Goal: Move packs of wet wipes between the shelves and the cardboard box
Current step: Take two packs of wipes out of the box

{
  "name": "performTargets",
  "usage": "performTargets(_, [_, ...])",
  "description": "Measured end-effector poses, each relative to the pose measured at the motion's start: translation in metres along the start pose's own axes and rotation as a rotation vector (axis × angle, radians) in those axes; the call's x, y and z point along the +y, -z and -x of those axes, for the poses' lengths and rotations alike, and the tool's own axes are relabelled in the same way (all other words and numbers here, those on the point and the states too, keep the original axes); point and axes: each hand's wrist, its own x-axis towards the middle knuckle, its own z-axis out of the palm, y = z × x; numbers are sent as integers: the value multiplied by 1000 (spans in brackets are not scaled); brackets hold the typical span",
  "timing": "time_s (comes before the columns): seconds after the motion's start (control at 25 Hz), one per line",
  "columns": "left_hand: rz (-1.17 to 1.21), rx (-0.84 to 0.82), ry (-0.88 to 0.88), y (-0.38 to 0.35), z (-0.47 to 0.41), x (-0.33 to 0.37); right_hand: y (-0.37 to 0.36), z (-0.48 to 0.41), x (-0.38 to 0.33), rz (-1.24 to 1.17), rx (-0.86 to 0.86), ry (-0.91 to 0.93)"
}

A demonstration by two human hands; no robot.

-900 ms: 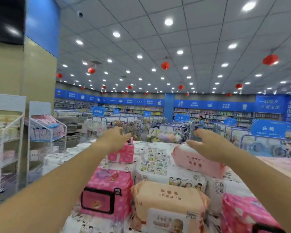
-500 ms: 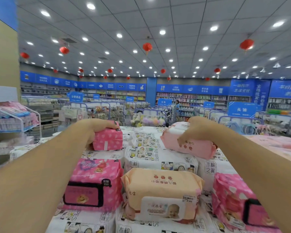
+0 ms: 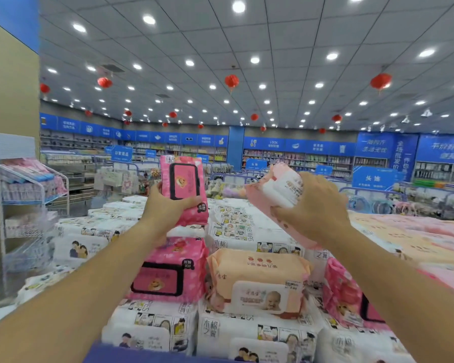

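Pink pack (image 3: 183,188) L hand (image 3: 168,208), pale pack (image 3: 281,186) R hand (image 3: 313,212), "BABY WIPES" stacks (image 3: 236,224) below.

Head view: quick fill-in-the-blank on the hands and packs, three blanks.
The left hand grips a bright pink pack whose lid outline is ____.
The right hand grips a pale pink pack, so ____ hands are full.
The peach pack lying below shows a ____ on its label.
Missing: black; both; baby.
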Motion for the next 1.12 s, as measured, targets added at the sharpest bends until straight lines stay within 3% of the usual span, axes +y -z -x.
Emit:
performTargets(0.12, [103,-7,-84,15,74,28,28,29,-26,-146,65,78])
performTargets(0.28, [125,71,-109,73,209,48,50,102,-81,-555,48,179])
performTargets(0.52, [33,391,191,215,408,-10,17,277,-164,-869,-237,184])
performTargets(0.84, [-38,553,656,412,603,-154,-69,560,-266,-745,-686,78])
performTargets(1.12, [-173,381,993,557,669,-269,-121,766,-352,-496,-1006,-111])
